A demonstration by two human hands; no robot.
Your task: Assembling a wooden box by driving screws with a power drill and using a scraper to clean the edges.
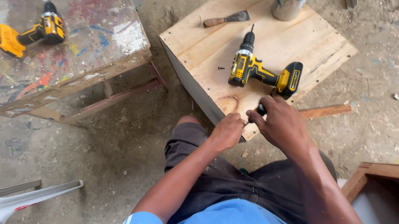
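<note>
Both hands meet at the near corner of a plywood box (279, 42). The left hand (226, 130) is curled into a loose fist, knuckles up, resting against the box's near edge; what it pinches, if anything, cannot be told. The right hand (280, 122) arches just beside it, fingers bent downward and closed around a small dark object (261, 109) at the fingertips, too hidden to name. Both forearms reach forward from the lap, over dark trousers and a blue shirt.

Just beyond the right hand a yellow-and-black cordless drill (258, 71) lies on its side on the box top, its battery end near the fingers and its bit pointing away. A small dark screw (220, 68) lies to the left of it. Farther on rest a wooden-handled scraper (225, 19) and, at the far edge, a metal can (287, 5).

A strip of wood (326, 110) lies on the dusty floor to the right. To the left stands a paint-stained table (93, 29), and a second yellow drill (29, 32) lies on it.
</note>
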